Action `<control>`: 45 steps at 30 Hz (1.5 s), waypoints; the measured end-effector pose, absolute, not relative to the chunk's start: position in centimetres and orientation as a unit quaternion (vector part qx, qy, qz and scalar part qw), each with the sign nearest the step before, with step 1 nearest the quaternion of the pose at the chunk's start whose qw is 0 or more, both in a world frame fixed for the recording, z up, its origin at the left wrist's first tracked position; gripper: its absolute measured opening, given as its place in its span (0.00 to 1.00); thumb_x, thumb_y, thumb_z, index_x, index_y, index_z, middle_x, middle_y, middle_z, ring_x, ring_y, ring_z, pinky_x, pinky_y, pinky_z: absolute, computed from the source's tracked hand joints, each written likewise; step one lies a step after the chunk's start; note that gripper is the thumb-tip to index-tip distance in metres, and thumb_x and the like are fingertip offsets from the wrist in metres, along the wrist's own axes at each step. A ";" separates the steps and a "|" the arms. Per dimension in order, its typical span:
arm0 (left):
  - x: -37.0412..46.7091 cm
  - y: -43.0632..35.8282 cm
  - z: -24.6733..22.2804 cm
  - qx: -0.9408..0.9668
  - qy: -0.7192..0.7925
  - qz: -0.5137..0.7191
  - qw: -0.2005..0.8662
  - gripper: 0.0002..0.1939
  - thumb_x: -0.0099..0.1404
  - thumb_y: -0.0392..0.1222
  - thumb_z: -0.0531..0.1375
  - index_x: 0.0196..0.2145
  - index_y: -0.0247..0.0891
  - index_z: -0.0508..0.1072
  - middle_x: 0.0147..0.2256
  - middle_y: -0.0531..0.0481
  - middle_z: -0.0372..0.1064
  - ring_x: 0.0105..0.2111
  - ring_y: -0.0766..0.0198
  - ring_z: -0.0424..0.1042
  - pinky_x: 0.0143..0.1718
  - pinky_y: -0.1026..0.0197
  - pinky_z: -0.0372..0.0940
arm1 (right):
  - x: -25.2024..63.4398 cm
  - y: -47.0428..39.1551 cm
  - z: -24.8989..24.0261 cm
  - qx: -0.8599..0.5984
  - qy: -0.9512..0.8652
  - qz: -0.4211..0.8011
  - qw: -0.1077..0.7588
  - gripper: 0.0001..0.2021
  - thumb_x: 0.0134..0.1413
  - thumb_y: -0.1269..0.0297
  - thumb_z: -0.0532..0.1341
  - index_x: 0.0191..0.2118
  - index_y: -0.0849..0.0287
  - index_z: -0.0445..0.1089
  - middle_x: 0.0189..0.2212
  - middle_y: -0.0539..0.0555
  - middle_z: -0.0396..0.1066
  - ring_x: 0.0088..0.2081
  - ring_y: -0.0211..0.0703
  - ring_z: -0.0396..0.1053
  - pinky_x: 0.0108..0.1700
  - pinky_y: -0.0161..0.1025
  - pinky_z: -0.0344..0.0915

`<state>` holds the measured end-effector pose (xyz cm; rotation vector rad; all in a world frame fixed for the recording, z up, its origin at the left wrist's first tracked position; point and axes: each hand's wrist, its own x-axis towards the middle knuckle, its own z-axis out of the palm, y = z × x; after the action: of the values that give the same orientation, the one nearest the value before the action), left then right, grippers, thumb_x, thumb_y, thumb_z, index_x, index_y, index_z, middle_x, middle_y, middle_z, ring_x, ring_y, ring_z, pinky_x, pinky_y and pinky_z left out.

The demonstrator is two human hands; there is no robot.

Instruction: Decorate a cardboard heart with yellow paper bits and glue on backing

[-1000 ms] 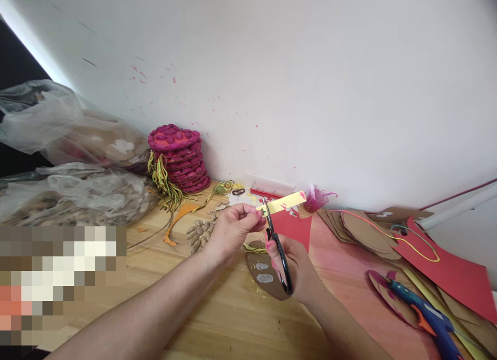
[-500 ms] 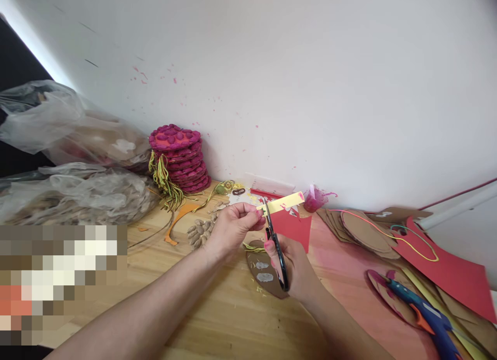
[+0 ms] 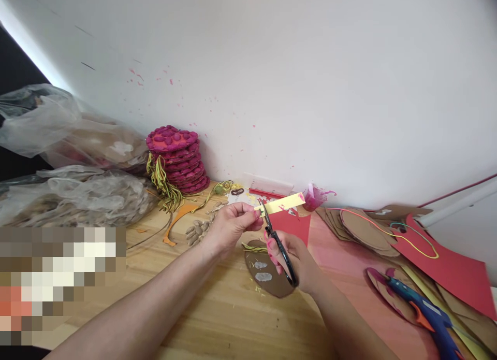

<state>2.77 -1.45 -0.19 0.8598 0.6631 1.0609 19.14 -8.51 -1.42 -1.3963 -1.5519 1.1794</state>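
White wall (image 3: 349,101) behind us, pink specks on it; wooden table (image 3: 217,318) below, stained pink toward the right. We're working over the middle of it, both hands up off the surface.

Left hand (image 3: 231,228): thumb and fingers pinch the near end of the yellow strip (image 3: 289,201). Strip sticks out to the right, angled slightly up, pink marks at its far end. Right hand (image 3: 300,259): fingers wrapped around the handles of the scissors (image 3: 282,249) — can't tell exactly how they sit in the loops. Blades cross the strip just beside our left fingertips; can't tell how deep the cut goes.

Below the hands: cardboard oval (image 3: 269,287) with two pale patches, flat on the table. Red sheet (image 3: 293,228) lies behind the scissors, shells (image 3: 198,230) left of it. Stack of magenta discs (image 3: 180,166) near the wall, glue gun (image 3: 421,305) well off to the right.

Our read: step in hand is snipping the strip at its pinched end. Next move calls for a steady left pinch, fingertips clear of the edges — then a small, controlled squeeze on the handles.
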 end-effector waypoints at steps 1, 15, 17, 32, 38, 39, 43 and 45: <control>2.8 -1.4 -0.2 0.393 0.299 0.478 0.726 0.16 0.46 0.44 0.72 0.25 0.32 0.71 0.23 0.51 0.72 0.24 0.67 0.72 0.34 0.63 0.68 | 19.2 -8.5 -1.3 -0.539 -0.605 0.464 0.358 0.20 0.58 0.45 0.56 0.27 0.57 0.56 0.20 0.45 0.56 0.21 0.33 0.54 0.22 0.33 0.51; 1.9 -0.7 0.0 0.407 0.290 0.438 0.748 0.16 0.47 0.43 0.73 0.25 0.32 0.71 0.22 0.52 0.71 0.24 0.69 0.71 0.33 0.63 0.69 | 19.7 -8.3 -0.8 -0.509 -0.651 0.453 0.333 0.22 0.59 0.43 0.54 0.27 0.58 0.59 0.20 0.44 0.53 0.22 0.34 0.55 0.24 0.34 0.51; 1.8 -0.7 -0.1 0.415 0.286 0.434 0.747 0.16 0.47 0.43 0.72 0.25 0.32 0.71 0.23 0.51 0.71 0.24 0.69 0.71 0.33 0.63 0.69 | 19.8 -8.3 -0.9 -0.508 -0.655 0.451 0.331 0.23 0.59 0.42 0.53 0.27 0.58 0.59 0.20 0.44 0.52 0.21 0.34 0.56 0.24 0.34 0.51; 1.6 -0.9 0.6 0.446 0.285 0.421 0.736 0.18 0.44 0.45 0.73 0.24 0.32 0.71 0.22 0.50 0.71 0.23 0.67 0.71 0.32 0.63 0.67 | 19.5 -8.6 -0.4 -0.521 -0.658 0.429 0.334 0.25 0.59 0.40 0.50 0.25 0.59 0.61 0.19 0.46 0.57 0.20 0.34 0.55 0.23 0.35 0.50; 1.5 -1.4 1.0 0.453 0.271 0.412 0.743 0.18 0.44 0.45 0.73 0.24 0.32 0.71 0.22 0.51 0.70 0.23 0.67 0.71 0.32 0.62 0.67 | 19.1 -9.6 1.3 -0.528 -0.683 0.389 0.321 0.24 0.59 0.42 0.52 0.25 0.58 0.60 0.20 0.47 0.60 0.23 0.37 0.56 0.25 0.37 0.50; 1.7 -1.6 1.0 0.458 0.267 0.406 0.744 0.17 0.45 0.45 0.73 0.24 0.32 0.71 0.22 0.50 0.71 0.23 0.67 0.71 0.32 0.62 0.67 | 19.1 -10.0 1.5 -0.531 -0.681 0.388 0.323 0.23 0.59 0.42 0.52 0.25 0.58 0.59 0.20 0.47 0.59 0.23 0.37 0.56 0.25 0.37 0.50; 2.7 -2.9 0.7 0.471 0.246 0.370 0.762 0.17 0.46 0.45 0.72 0.25 0.32 0.71 0.23 0.49 0.72 0.23 0.67 0.71 0.31 0.63 0.66 | 19.8 -12.4 1.5 -0.535 -0.667 0.401 0.329 0.22 0.61 0.45 0.52 0.24 0.57 0.58 0.20 0.47 0.58 0.23 0.37 0.56 0.26 0.37 0.51; 3.4 -3.7 0.6 0.483 0.234 0.352 0.767 0.16 0.48 0.45 0.71 0.25 0.33 0.72 0.23 0.48 0.72 0.23 0.67 0.70 0.31 0.63 0.65 | 20.3 -13.7 1.2 -0.538 -0.652 0.411 0.343 0.21 0.61 0.46 0.52 0.24 0.57 0.58 0.21 0.47 0.57 0.23 0.37 0.55 0.26 0.37 0.51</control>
<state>3.39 -3.67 0.58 1.0495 0.5073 0.7648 20.33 -13.67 1.20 -1.3978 -1.6941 1.0671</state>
